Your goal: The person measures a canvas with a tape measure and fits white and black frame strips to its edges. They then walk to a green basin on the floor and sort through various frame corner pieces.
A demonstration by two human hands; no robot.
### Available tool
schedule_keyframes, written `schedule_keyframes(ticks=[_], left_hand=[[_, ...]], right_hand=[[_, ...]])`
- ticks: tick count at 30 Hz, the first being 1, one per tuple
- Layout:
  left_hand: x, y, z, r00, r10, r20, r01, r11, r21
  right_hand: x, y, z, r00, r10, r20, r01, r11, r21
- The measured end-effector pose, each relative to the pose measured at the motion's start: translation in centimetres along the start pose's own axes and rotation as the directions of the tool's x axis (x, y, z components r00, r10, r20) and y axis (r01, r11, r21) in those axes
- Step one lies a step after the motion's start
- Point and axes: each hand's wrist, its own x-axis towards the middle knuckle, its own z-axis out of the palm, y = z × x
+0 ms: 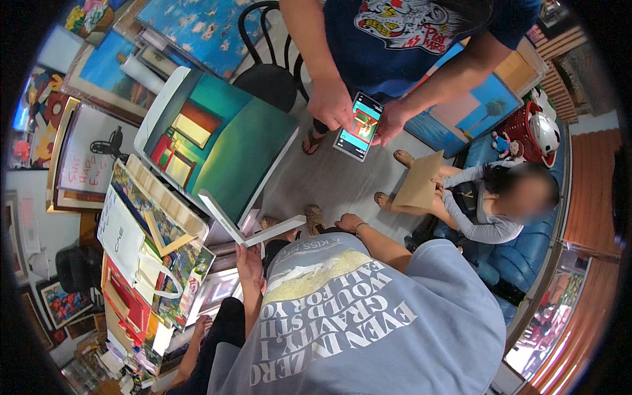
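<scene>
My left hand (250, 265), low at left of centre, is closed on the end of a white L-shaped frame corner sample (238, 232). The sample sits along the lower right corner of a canvas painting (220, 141) of a green room with a red chair and a yellow opening. My right hand (349, 223), with a bracelet at its wrist, is curled in front of my blue-grey T-shirt (375, 309), with nothing visible in it. Across from me, a standing person holds a phone (360, 127) in one hand and touches its screen with the other.
On a blue sofa (520, 253), a seated person holds a brown sheet (420, 179). A black chair (266, 85) stands behind the painting. Stacked frames and a white paper bag (122, 230) are at left. Another person's hand (201, 326) is at lower left. Paintings lean around the room.
</scene>
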Motion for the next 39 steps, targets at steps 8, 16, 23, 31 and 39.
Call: schedule_keyframes(ticks=[8, 16, 23, 31, 39], left_hand=[[3.3, -0.1, 1.4, 0.986, -0.037, 0.162, 0.051, 0.995, -0.086], [5.5, 0.9, 6.5, 0.924, -0.112, 0.365, 0.173, 0.975, -0.139], [7.4, 4.5, 13.4, 0.927, 0.002, 0.375, 0.040, 0.994, -0.103], [5.1, 5.9, 23.2, 0.864, 0.098, 0.494, -0.093, 0.995, -0.036], [3.1, 5.7, 23.9, 0.843, 0.187, 0.505, -0.210, 0.978, -0.012]], right_hand=[[-2.3, 2.1, 0.3, 0.999, -0.032, -0.043, 0.035, 0.996, 0.078], [-6.2, 2.0, -1.4, 0.983, 0.057, -0.176, -0.002, 0.954, 0.300], [-14.4, -7.7, -10.0, 0.871, -0.280, -0.404, 0.473, 0.702, 0.533], [-20.0, -18.2, -18.0, 0.624, -0.424, -0.656, 0.772, 0.205, 0.602], [-21.1, -20.9, -20.1, 0.536, -0.482, -0.693, 0.775, -0.044, 0.630]])
